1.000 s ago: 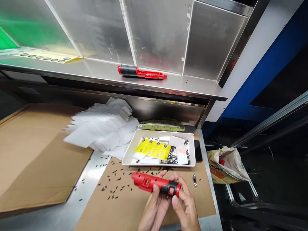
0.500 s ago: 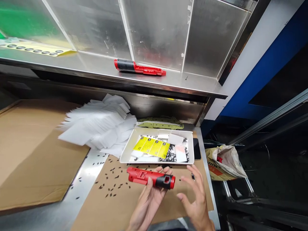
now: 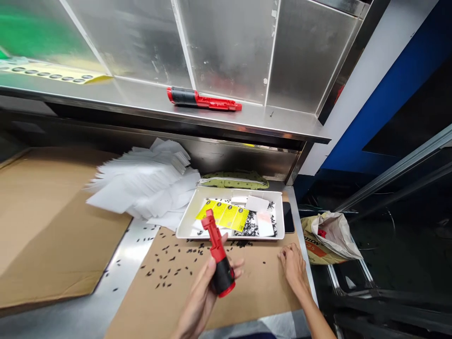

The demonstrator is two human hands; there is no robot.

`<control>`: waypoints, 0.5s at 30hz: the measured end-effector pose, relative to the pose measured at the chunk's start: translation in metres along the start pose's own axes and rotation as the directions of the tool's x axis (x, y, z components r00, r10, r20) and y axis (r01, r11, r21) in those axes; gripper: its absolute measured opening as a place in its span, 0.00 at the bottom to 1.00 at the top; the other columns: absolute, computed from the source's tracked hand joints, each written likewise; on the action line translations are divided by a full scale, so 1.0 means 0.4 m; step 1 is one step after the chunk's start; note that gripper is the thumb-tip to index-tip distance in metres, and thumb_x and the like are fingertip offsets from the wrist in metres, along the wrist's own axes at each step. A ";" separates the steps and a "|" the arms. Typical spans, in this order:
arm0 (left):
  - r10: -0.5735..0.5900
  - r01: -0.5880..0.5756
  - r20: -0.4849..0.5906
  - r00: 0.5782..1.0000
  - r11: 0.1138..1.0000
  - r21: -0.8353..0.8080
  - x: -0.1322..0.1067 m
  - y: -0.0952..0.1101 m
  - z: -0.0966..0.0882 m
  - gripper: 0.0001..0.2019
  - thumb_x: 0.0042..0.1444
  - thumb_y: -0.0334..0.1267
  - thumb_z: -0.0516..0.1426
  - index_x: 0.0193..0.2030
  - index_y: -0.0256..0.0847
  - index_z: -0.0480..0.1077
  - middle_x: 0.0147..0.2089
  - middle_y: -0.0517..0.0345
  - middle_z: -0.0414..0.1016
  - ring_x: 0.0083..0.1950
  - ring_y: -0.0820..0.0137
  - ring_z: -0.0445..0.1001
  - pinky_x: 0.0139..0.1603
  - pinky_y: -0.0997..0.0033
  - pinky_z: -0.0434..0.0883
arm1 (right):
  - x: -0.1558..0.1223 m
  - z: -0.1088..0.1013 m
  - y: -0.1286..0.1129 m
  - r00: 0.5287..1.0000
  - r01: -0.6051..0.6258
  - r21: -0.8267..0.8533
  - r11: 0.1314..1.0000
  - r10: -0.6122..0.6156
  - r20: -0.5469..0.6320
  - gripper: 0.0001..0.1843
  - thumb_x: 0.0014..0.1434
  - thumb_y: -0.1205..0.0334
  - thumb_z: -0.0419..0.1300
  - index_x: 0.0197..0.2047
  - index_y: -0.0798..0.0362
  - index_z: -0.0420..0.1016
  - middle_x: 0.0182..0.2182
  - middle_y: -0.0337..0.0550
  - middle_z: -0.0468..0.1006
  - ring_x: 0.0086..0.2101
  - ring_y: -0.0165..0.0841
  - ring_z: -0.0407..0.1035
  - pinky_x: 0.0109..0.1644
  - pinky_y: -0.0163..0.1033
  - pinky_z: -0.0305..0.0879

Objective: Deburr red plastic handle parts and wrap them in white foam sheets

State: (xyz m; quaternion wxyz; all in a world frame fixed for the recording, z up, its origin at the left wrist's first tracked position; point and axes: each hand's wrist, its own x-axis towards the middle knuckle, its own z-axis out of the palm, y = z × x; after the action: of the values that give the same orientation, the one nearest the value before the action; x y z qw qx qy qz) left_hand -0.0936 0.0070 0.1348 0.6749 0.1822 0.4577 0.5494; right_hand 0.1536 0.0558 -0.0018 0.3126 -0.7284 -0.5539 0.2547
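Bench: steel worktop [image 3: 134, 249], cardboard sheet [image 3: 183, 301] at its right edge.
Left hand [image 3: 199, 301]: gripping red-and-black tool body [image 3: 218, 256], tilted upright.
Right hand [image 3: 293, 268]: fingers curled, pressed on cardboard, apart from tool.

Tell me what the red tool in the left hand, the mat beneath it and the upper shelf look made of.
Red tool: likely moulded plastic, matte red with black grip. Mat: brown cardboard, dull and flat. Upper shelf: seemingly stainless steel, brushed, reflecting light.
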 end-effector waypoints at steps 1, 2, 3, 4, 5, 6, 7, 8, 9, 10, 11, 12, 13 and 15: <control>-0.052 0.056 0.040 0.998 0.993 -0.101 -0.012 -0.005 0.004 0.32 0.59 0.56 0.60 0.68 0.49 0.63 0.39 0.56 0.79 0.45 0.60 0.80 0.46 0.66 0.76 | -0.002 0.001 0.000 1.000 -0.009 0.016 1.000 0.009 -0.008 0.08 0.53 0.56 0.61 0.30 0.51 0.76 0.33 0.50 0.77 0.37 0.46 0.74 0.42 0.48 0.67; -0.089 0.102 0.079 0.993 0.980 -0.173 -0.022 -0.009 0.008 0.31 0.61 0.55 0.59 0.69 0.50 0.62 0.42 0.55 0.80 0.42 0.62 0.80 0.42 0.67 0.76 | -0.006 -0.005 -0.001 1.000 -0.009 0.039 0.999 0.010 -0.006 0.10 0.54 0.54 0.60 0.29 0.51 0.76 0.34 0.51 0.78 0.37 0.47 0.74 0.43 0.50 0.68; -0.113 0.136 0.115 0.987 0.967 -0.215 -0.029 -0.013 0.012 0.30 0.62 0.54 0.58 0.68 0.50 0.63 0.46 0.53 0.80 0.39 0.64 0.80 0.38 0.69 0.76 | -0.012 -0.017 -0.004 1.000 -0.002 0.068 0.998 0.002 0.004 0.12 0.55 0.52 0.60 0.29 0.51 0.76 0.36 0.52 0.79 0.38 0.47 0.75 0.44 0.51 0.69; -0.127 0.158 0.143 0.982 0.959 -0.235 -0.034 -0.017 0.017 0.28 0.62 0.54 0.58 0.67 0.48 0.65 0.50 0.50 0.79 0.37 0.66 0.80 0.35 0.71 0.75 | -0.020 -0.036 -0.008 1.000 0.009 0.103 0.995 -0.011 0.020 0.13 0.56 0.50 0.60 0.29 0.51 0.76 0.38 0.53 0.81 0.39 0.48 0.75 0.45 0.51 0.70; -0.135 0.173 0.166 0.977 0.953 -0.247 -0.036 -0.020 0.022 0.27 0.62 0.54 0.58 0.65 0.47 0.68 0.53 0.48 0.79 0.34 0.68 0.78 0.32 0.72 0.74 | -0.030 -0.060 -0.014 0.999 0.019 0.141 0.990 -0.025 0.037 0.15 0.57 0.48 0.59 0.29 0.51 0.77 0.40 0.53 0.82 0.40 0.47 0.76 0.46 0.51 0.71; -0.140 0.186 0.187 0.972 0.948 -0.257 -0.037 -0.023 0.028 0.26 0.62 0.54 0.58 0.63 0.45 0.70 0.54 0.47 0.79 0.30 0.71 0.77 0.30 0.73 0.73 | -0.044 -0.087 -0.023 0.998 0.027 0.174 0.984 -0.036 0.052 0.17 0.58 0.47 0.59 0.29 0.51 0.77 0.41 0.53 0.82 0.42 0.47 0.77 0.47 0.50 0.73; -0.147 0.200 0.206 0.967 0.942 -0.268 -0.037 -0.026 0.035 0.25 0.62 0.54 0.58 0.61 0.45 0.72 0.52 0.47 0.80 0.28 0.72 0.76 0.30 0.73 0.73 | -0.061 -0.116 -0.036 0.997 0.034 0.215 0.976 -0.048 0.063 0.19 0.60 0.45 0.58 0.29 0.51 0.78 0.43 0.54 0.83 0.44 0.47 0.78 0.47 0.48 0.74; -0.160 0.222 0.227 0.961 0.933 -0.282 -0.038 -0.028 0.042 0.23 0.62 0.53 0.59 0.60 0.44 0.74 0.49 0.48 0.81 0.28 0.72 0.76 0.32 0.73 0.73 | -0.082 -0.146 -0.053 0.996 0.043 0.273 0.961 -0.064 0.068 0.19 0.60 0.45 0.59 0.30 0.52 0.78 0.44 0.54 0.83 0.46 0.46 0.78 0.48 0.47 0.75; -0.175 0.247 0.246 0.953 0.921 -0.301 -0.039 -0.029 0.051 0.22 0.61 0.51 0.60 0.58 0.43 0.75 0.45 0.49 0.82 0.30 0.70 0.78 0.37 0.72 0.75 | -0.106 -0.174 -0.074 0.994 0.057 0.352 0.934 -0.085 0.064 0.17 0.60 0.46 0.62 0.31 0.52 0.79 0.44 0.54 0.83 0.47 0.46 0.78 0.48 0.45 0.77; -0.186 0.268 0.261 0.947 0.907 -0.326 -0.041 -0.031 0.060 0.22 0.59 0.51 0.62 0.56 0.42 0.76 0.41 0.50 0.82 0.34 0.67 0.80 0.43 0.69 0.76 | -0.133 -0.199 -0.100 0.994 0.074 0.446 0.892 -0.105 0.044 0.14 0.59 0.49 0.65 0.35 0.52 0.79 0.45 0.54 0.83 0.47 0.46 0.78 0.48 0.44 0.78; -0.195 0.286 0.270 0.943 0.890 -0.355 -0.044 -0.032 0.069 0.22 0.58 0.50 0.64 0.54 0.40 0.77 0.38 0.51 0.82 0.40 0.63 0.81 0.49 0.65 0.76 | -0.162 -0.220 -0.130 0.993 0.096 0.543 0.834 -0.117 0.005 0.13 0.57 0.52 0.68 0.40 0.52 0.79 0.45 0.53 0.83 0.47 0.45 0.79 0.47 0.43 0.79; -0.203 0.300 0.273 0.940 0.874 -0.383 -0.049 -0.032 0.077 0.21 0.56 0.50 0.65 0.52 0.39 0.78 0.36 0.51 0.82 0.45 0.60 0.81 0.55 0.60 0.75 | -0.191 -0.236 -0.162 0.991 0.124 0.627 0.769 -0.122 -0.046 0.16 0.56 0.55 0.70 0.46 0.51 0.78 0.44 0.52 0.83 0.46 0.45 0.80 0.46 0.43 0.80; -0.208 0.308 0.270 0.940 0.858 -0.410 -0.054 -0.033 0.085 0.20 0.55 0.50 0.66 0.49 0.38 0.79 0.34 0.52 0.81 0.49 0.57 0.80 0.58 0.58 0.74 | -0.218 -0.247 -0.195 0.987 0.161 0.685 0.711 -0.126 -0.102 0.20 0.56 0.57 0.70 0.51 0.49 0.76 0.43 0.51 0.83 0.45 0.45 0.80 0.45 0.43 0.81; -0.228 0.323 0.253 0.940 0.835 -0.446 -0.067 -0.036 0.095 0.17 0.54 0.48 0.67 0.45 0.38 0.80 0.33 0.53 0.81 0.52 0.56 0.80 0.57 0.58 0.75 | -0.265 -0.258 -0.258 0.965 0.262 0.707 0.657 -0.170 -0.200 0.21 0.59 0.57 0.69 0.55 0.47 0.75 0.42 0.50 0.82 0.43 0.44 0.81 0.43 0.43 0.82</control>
State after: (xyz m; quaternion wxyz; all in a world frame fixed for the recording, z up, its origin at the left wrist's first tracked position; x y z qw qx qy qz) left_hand -0.0537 -0.0121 0.1548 0.8115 -0.0077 0.2620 0.5223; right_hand 0.1335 -0.0446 0.1467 0.6354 -0.4866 -0.4705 0.3717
